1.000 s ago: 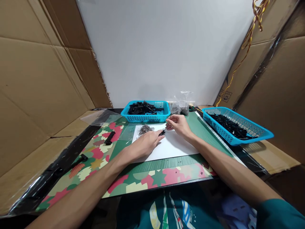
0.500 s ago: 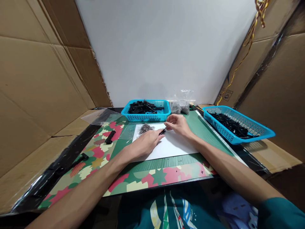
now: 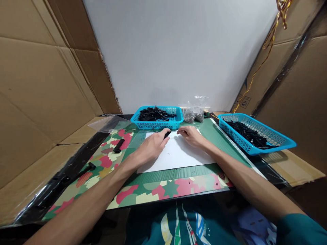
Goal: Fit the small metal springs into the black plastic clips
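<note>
A small black plastic part [image 3: 167, 134] is pinched between the thumb and fingers of my left hand [image 3: 152, 145], over a white sheet [image 3: 176, 154]. To its right, my right hand [image 3: 191, 135] has thumb and fingertips pressed together on a tiny thin metal piece [image 3: 182, 131], too small to make out clearly. The two hands are apart, with a narrow gap between their fingertips. My left hand hides most of the pile of small metal pieces on the sheet.
A blue basket [image 3: 157, 125] of black parts stands behind the hands, another blue basket [image 3: 278, 135] at the right. Bags of metal pieces [image 3: 198, 115] sit beside the first. A black part [image 3: 119, 145] lies left on the patterned mat [image 3: 153, 197].
My left hand has moved left and slightly up with the black part, now covering the metal pile. The fingertips of my right hand have lowered slightly, and the metal piece now shows.
</note>
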The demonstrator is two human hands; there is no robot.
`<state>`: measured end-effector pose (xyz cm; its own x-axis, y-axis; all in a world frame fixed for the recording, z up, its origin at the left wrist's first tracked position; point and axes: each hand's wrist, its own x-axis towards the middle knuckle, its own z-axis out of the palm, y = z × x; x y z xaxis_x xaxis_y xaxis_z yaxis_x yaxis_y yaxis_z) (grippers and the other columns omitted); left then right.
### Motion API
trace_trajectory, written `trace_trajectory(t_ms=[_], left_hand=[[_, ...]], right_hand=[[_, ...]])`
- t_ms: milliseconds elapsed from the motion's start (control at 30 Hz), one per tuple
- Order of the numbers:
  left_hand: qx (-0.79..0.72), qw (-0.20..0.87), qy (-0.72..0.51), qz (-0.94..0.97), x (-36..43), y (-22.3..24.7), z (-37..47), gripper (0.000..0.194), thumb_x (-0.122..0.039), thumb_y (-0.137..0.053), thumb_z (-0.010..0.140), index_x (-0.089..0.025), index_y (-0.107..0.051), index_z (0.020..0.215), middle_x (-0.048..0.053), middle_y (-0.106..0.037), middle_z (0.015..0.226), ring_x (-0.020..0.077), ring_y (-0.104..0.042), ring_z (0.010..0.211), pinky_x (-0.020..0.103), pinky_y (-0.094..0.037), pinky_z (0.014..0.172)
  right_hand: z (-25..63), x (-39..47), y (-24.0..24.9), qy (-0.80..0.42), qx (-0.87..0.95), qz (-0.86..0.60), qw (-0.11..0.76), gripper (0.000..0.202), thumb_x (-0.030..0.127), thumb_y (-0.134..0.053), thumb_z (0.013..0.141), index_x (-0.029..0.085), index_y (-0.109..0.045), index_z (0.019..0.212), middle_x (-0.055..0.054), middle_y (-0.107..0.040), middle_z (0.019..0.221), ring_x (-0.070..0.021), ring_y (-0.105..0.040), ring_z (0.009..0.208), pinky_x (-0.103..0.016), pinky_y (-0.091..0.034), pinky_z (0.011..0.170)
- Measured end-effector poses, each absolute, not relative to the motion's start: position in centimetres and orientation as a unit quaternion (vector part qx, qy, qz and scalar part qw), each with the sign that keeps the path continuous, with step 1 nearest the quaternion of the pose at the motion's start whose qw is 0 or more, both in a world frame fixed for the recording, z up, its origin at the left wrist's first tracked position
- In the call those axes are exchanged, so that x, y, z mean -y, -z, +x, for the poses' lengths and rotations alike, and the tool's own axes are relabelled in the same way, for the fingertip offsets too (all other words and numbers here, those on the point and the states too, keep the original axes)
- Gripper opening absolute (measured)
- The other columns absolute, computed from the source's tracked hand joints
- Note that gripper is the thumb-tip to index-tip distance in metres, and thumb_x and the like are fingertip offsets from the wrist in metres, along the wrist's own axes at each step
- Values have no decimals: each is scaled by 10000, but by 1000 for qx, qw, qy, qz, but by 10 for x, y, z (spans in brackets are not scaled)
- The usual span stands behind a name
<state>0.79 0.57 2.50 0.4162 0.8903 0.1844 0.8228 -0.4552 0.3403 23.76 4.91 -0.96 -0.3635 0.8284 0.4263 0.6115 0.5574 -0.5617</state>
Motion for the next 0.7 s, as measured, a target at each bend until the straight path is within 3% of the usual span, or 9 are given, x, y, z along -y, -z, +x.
trace_trajectory(t_ms=[233, 433, 700], left_hand=[[-508, 101, -205, 830, -5, -28, 11, 385, -372, -422, 1075, -274, -627, 1386, 77, -772, 1051, 302, -716, 988, 352, -466, 793], [-487, 137, -209, 837, -5, -26, 12, 365, -325, -442, 1046, -236, -752, 1218, 83, -775, 1200, 291, -696, 1091, 368, -489, 919], [-484, 153, -207, 836, -11, -20, 10, 365, -311, -464, 1000, -238, -810, 1090, 66, -800, 1121, 275, -701, 1040, 344, -496, 872]], right_hand=[[231, -45, 12, -166, 822, -454, 303, 70, 176, -735, 914, 160, -800, 934, -8, -685, 741, -137, -560, 679, -250, -350, 669], [232, -49, 13, -194, 827, -453, 270, 74, 131, -706, 920, 151, -763, 877, -48, -754, 856, -160, -614, 750, -253, -374, 690], [232, -47, 16, -118, 865, -430, 230, 125, 113, -632, 966, 151, -719, 885, -98, -741, 934, -195, -605, 824, -272, -360, 722]])
